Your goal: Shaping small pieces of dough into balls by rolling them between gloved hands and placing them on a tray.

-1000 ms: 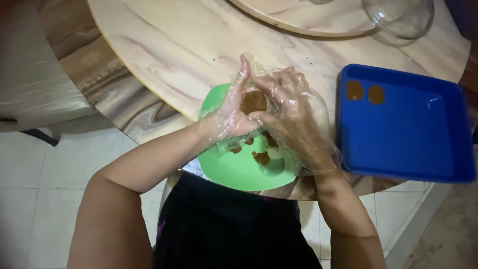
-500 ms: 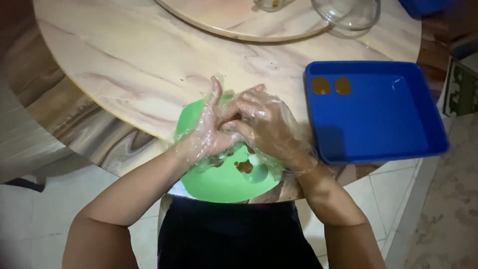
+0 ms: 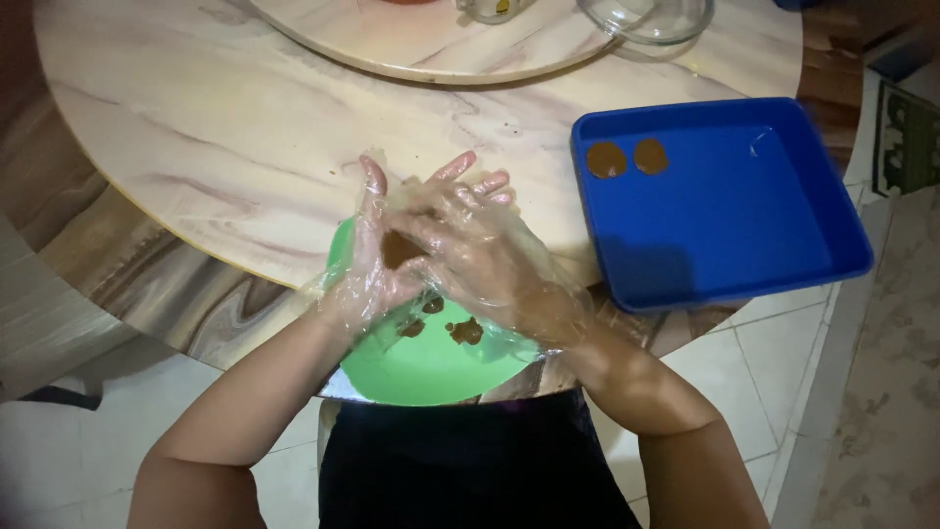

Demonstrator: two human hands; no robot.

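Note:
Both hands wear loose clear plastic gloves. My left hand (image 3: pixel 377 264) and my right hand (image 3: pixel 480 255) are pressed together, palms facing, with a lump of brown dough (image 3: pixel 399 249) between them. They hover over a green plate (image 3: pixel 411 362) at the table's near edge, which carries a few small brown dough bits (image 3: pixel 465 331). To the right a blue square tray (image 3: pixel 783 264) holds two flat round brown dough discs (image 3: pixel 627 158) in its far left corner.
A round marble-patterned table (image 3: pixel 196 127) has a wood-grain rim. A round turntable board (image 3: pixel 411 49) lies at the far middle with a clear glass bowl (image 3: pixel 651 18) on it. Tiled floor lies below; a patterned rug (image 3: pixel 906 137) is at the right.
The view has shifted, so the table and tray sit lower and more to the right. My hands stay together around the dough, with the fingers now spread further over the plate.

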